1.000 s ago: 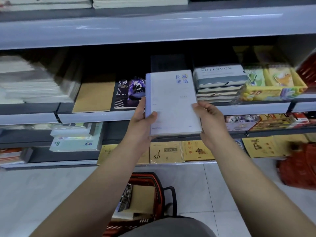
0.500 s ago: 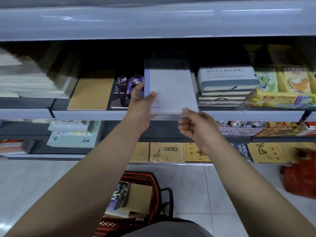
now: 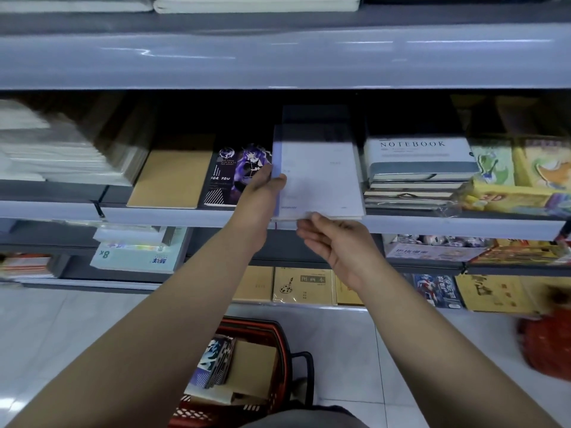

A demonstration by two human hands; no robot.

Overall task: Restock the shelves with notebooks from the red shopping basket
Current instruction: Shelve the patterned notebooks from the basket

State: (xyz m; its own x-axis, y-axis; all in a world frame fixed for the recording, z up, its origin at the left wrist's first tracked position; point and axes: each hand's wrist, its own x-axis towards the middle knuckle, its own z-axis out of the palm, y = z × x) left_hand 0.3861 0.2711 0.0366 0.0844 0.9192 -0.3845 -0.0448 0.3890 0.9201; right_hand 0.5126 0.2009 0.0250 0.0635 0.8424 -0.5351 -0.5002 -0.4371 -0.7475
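A pale grey notebook (image 3: 321, 177) with a lilac spine lies on the middle shelf (image 3: 160, 215), between a dark purple "FOR YOU" notebook (image 3: 230, 174) and a stack labelled NOTEBOOK (image 3: 417, 156). My left hand (image 3: 261, 193) grips its left edge, thumb on the cover. My right hand (image 3: 333, 239) hovers just below its front edge, fingers loosely curled and holding nothing. The red shopping basket (image 3: 278, 332) stands on the floor below, with several notebooks inside.
A brown kraft notebook (image 3: 173, 177) lies left of the purple one, and white paper stacks (image 3: 55, 152) fill the far left. Yellow boxed items (image 3: 519, 180) sit at right. Lower shelves hold yellow booklets (image 3: 302, 285). A red bag (image 3: 547, 344) lies on the tiled floor at right.
The notebook went from held in front of the shelf by both hands to lying on the middle shelf. My right hand let go and dropped below its front edge.
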